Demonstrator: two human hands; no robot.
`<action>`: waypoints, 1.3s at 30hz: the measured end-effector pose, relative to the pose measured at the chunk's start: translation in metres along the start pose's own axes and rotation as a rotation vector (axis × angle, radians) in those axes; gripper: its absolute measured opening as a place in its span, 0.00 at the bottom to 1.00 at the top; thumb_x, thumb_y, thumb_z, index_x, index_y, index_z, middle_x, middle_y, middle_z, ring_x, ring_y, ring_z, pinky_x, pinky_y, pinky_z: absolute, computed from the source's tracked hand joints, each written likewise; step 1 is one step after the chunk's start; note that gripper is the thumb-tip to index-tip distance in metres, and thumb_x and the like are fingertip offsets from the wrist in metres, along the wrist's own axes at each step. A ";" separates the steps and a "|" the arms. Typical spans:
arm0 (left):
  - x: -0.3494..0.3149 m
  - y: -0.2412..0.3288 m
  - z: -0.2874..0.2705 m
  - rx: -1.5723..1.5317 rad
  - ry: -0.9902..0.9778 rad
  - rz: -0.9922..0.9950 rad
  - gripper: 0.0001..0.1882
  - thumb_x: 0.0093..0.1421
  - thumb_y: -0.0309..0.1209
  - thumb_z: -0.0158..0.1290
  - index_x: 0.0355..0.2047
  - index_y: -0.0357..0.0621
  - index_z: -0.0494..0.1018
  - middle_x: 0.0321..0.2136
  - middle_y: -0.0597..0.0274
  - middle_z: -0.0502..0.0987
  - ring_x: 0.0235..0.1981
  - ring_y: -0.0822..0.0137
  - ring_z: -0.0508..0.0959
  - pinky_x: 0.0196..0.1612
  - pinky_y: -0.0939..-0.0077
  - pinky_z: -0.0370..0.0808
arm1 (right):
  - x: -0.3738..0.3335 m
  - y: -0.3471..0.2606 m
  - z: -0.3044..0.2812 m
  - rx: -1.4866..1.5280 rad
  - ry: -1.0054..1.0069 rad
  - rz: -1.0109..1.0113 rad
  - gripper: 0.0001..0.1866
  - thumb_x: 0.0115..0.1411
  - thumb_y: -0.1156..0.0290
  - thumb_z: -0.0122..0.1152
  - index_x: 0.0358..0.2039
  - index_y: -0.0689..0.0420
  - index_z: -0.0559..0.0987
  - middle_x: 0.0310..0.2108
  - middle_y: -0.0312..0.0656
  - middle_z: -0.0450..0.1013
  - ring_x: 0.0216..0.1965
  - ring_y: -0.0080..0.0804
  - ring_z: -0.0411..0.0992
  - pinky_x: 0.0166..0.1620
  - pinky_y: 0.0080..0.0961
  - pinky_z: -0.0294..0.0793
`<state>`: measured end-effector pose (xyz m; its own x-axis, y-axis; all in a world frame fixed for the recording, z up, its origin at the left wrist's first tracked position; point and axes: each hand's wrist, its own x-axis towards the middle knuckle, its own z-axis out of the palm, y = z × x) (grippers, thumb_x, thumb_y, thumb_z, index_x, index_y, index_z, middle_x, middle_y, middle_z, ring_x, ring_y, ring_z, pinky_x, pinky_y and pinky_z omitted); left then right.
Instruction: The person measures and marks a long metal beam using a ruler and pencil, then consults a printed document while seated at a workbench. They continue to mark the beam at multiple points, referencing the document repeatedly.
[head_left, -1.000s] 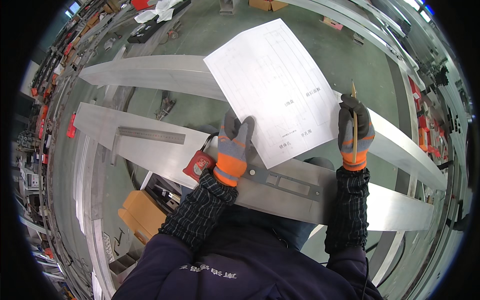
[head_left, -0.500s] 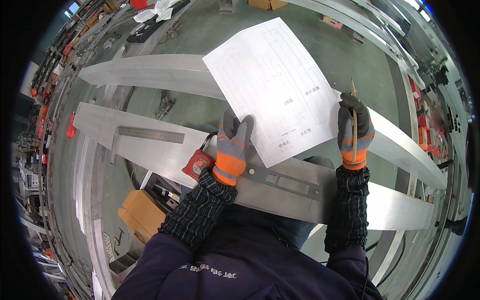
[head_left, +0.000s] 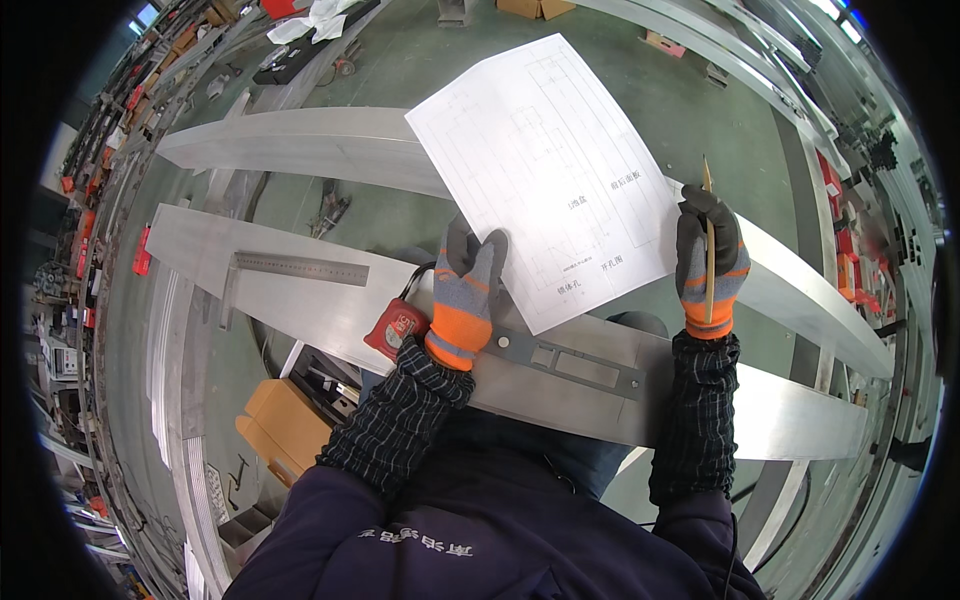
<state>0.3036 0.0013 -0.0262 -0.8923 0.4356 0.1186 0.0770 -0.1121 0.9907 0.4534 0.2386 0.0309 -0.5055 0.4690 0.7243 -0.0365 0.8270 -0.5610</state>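
Observation:
A white sheet of paper with a line drawing (head_left: 545, 180) is held up, tilted, over the metal profiles. My left hand (head_left: 465, 290), in a grey and orange glove, pinches its lower left edge between thumb and fingers. My right hand (head_left: 712, 260), gloved the same, is closed at the sheet's right edge and has a thin pencil (head_left: 709, 245) standing upright in it. Next to my left wrist, a red tape measure (head_left: 397, 328) rests on the near aluminium profile (head_left: 300, 320). A grey slotted plate (head_left: 575, 366) lies on that profile below the sheet. Farther left sits a metal square (head_left: 300, 268).
A second aluminium profile (head_left: 300, 140) runs across behind the near one. An opened cardboard box (head_left: 283, 430) and a black case with metal parts (head_left: 325, 385) are at the lower left. Long profiles (head_left: 185, 440) line the left side; red boxes (head_left: 845, 260) stand far right.

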 end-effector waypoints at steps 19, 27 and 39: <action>0.000 0.011 0.000 -0.149 -0.040 -0.141 0.26 0.69 0.26 0.54 0.65 0.35 0.62 0.51 0.56 0.74 0.49 0.72 0.75 0.48 0.80 0.77 | 0.000 0.001 0.000 0.022 0.005 -0.012 0.12 0.62 0.81 0.60 0.46 0.57 0.80 0.38 0.45 0.81 0.37 0.35 0.80 0.42 0.27 0.78; 0.001 0.001 -0.004 -0.081 -0.040 -0.140 0.23 0.70 0.29 0.53 0.63 0.37 0.64 0.47 0.57 0.75 0.45 0.71 0.76 0.44 0.78 0.77 | 0.000 0.001 0.002 0.039 0.024 -0.043 0.12 0.63 0.82 0.60 0.46 0.58 0.79 0.40 0.45 0.81 0.37 0.34 0.80 0.42 0.26 0.79; -0.003 -0.010 -0.006 0.122 -0.091 0.219 0.17 0.70 0.27 0.51 0.58 0.37 0.69 0.55 0.49 0.70 0.51 0.57 0.76 0.50 0.67 0.77 | -0.003 0.005 0.001 0.019 0.014 -0.011 0.12 0.62 0.82 0.60 0.46 0.58 0.80 0.39 0.45 0.82 0.38 0.35 0.81 0.43 0.27 0.79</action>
<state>0.3027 -0.0036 -0.0369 -0.8052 0.4920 0.3312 0.3220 -0.1063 0.9408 0.4538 0.2415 0.0257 -0.4929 0.4643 0.7359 -0.0583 0.8262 -0.5604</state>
